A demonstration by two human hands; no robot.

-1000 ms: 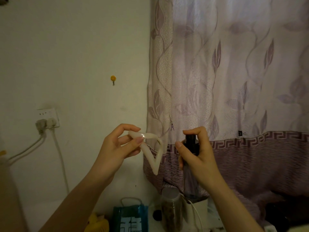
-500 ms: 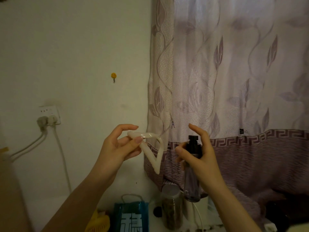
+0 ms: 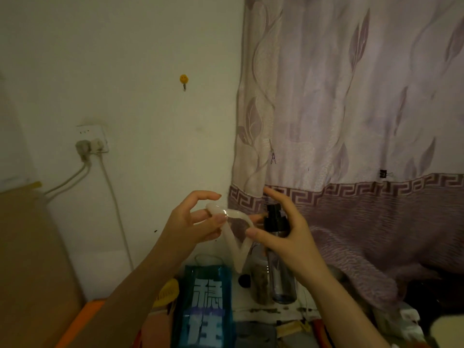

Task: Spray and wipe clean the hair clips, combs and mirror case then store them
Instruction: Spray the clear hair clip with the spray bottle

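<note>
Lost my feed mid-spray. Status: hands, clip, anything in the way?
Left hand pinches pale clip, held up. Right hand grips spray bottle, forefinger lifted above the nozzle. Bottle close beside clip, nothing between.

Pale wall (image 3: 125, 59), dim light. Small yellow smiley hook (image 3: 184, 79) at about 11 o'clock from centre. Wall socket (image 3: 92, 138) at 9 o'clock, two plugs in it, their cables (image 3: 110, 197) running down and left. Patterned lilac curtain (image 3: 351, 96) fills the 1 to 4 o'clock side, darker key-pattern band (image 3: 376, 188) across it; a small black binder clip (image 3: 383, 173) sits just above that band. At 6 o'clock, a blue bag (image 3: 204, 305) with large white characters. Just right of it a clear jar (image 3: 261, 285), contents possibly dried goods. Brown cardboard panel (image 3: 30, 259) at 8 o'clock.
</note>
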